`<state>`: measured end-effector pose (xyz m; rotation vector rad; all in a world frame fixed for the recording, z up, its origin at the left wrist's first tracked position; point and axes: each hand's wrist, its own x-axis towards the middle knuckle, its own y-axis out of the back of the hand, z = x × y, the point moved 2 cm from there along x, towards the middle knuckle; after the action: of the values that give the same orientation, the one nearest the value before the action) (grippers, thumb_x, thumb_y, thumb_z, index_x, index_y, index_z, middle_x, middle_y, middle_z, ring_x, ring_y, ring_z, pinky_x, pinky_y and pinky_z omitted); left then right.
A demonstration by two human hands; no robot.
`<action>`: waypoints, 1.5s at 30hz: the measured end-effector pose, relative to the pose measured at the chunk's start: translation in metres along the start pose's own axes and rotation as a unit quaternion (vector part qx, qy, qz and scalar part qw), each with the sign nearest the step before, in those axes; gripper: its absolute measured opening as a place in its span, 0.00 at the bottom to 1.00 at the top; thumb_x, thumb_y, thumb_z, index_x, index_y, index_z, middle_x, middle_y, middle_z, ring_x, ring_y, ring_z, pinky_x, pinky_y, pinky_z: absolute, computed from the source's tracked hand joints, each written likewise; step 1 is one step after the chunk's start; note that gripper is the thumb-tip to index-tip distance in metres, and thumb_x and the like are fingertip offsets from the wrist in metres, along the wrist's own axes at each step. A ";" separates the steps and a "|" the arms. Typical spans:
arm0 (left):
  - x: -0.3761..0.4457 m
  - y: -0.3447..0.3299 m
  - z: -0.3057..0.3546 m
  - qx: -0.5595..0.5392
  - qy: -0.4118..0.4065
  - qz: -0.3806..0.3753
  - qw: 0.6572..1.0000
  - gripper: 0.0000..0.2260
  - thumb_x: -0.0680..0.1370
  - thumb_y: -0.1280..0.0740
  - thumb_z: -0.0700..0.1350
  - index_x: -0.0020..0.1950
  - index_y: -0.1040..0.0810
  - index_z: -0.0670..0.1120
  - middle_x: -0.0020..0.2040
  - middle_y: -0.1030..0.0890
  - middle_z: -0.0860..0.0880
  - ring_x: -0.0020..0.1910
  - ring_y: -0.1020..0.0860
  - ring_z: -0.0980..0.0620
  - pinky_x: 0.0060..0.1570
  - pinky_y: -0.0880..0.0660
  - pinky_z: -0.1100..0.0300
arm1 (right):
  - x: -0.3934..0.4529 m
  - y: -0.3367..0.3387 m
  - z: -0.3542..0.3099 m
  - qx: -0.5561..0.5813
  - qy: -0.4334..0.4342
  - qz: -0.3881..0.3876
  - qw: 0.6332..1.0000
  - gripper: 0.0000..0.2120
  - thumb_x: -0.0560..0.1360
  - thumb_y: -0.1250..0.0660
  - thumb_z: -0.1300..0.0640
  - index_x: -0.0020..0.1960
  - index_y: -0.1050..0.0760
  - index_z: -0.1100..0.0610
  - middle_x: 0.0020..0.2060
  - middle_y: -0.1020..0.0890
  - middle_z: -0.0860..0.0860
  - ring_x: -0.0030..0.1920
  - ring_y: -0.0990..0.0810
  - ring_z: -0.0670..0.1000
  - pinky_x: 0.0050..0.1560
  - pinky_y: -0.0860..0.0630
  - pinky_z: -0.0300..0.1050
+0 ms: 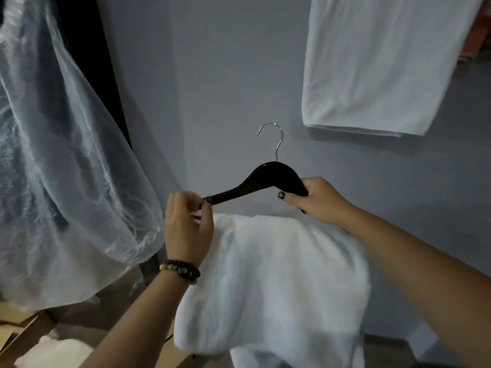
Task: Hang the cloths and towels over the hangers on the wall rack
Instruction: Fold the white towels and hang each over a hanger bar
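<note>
A dark wooden hanger [261,179] with a silver hook is held up in front of the grey wall. A thick white towel [276,282] hangs folded over its lower bar, which is hidden by the cloth. My left hand [187,227] pinches the hanger's left tip. The right end of the hanger sits in the grip of my right hand [318,199]. A white cloth [377,65] hangs on the wall at the upper right; its hanger is out of frame.
A large clear plastic cover [66,160] hangs at the left, over something dark. Wooden slats [29,333] and another white cloth [55,351] lie at the bottom left. An orange-brown item [475,35] shows at the right edge.
</note>
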<state>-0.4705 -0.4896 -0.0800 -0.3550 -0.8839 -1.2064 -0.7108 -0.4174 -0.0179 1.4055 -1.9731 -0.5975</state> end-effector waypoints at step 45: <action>-0.051 -0.063 0.037 0.055 -0.074 -0.233 0.968 0.20 0.74 0.40 0.62 0.47 0.26 0.46 0.43 0.25 0.51 0.41 0.27 0.50 0.41 0.27 0.55 | -0.048 0.002 -0.018 -0.014 -0.003 0.085 0.996 0.25 0.76 0.37 0.42 0.34 0.30 0.64 0.28 0.28 0.54 0.29 0.31 0.50 0.33 0.36 0.43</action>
<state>-0.5475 -0.4538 -0.1078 -0.1496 -1.2035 -1.5664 -0.6881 -0.3714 -0.0150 1.2054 -2.0552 -0.5513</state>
